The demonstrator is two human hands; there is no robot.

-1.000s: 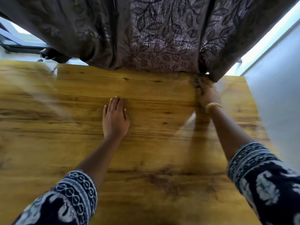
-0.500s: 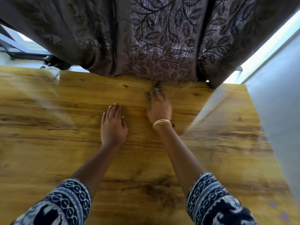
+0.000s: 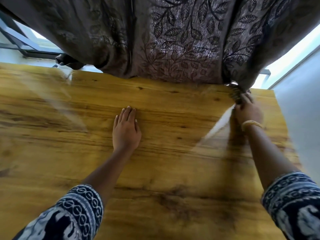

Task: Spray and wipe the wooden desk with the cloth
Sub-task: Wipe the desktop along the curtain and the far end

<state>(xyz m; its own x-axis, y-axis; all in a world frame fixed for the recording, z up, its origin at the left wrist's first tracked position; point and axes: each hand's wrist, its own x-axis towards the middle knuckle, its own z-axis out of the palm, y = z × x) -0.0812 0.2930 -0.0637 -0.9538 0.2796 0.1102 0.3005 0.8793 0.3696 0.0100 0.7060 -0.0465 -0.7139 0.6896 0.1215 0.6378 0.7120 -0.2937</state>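
Observation:
The wooden desk [image 3: 169,170] fills the view, its grain running left to right. My left hand [image 3: 126,130] rests flat on it near the middle, fingers straight and together. My right hand [image 3: 247,111] is at the far right corner, blurred by motion, pressing a dark patterned cloth [image 3: 236,94] against the wood. Only a bunched bit of the cloth shows beyond the fingers, just under the curtain's hem. No spray bottle is in view.
A heavy brown leaf-patterned curtain [image 3: 181,40] hangs along the desk's far edge and touches it. A window frame [image 3: 20,47] shows at the far left. A pale wall [image 3: 301,118] runs close along the desk's right edge.
My right hand swept with the cloth from the far right corner to the middle beside my left hand, then back to the right corner. My left hand stayed flat in place.

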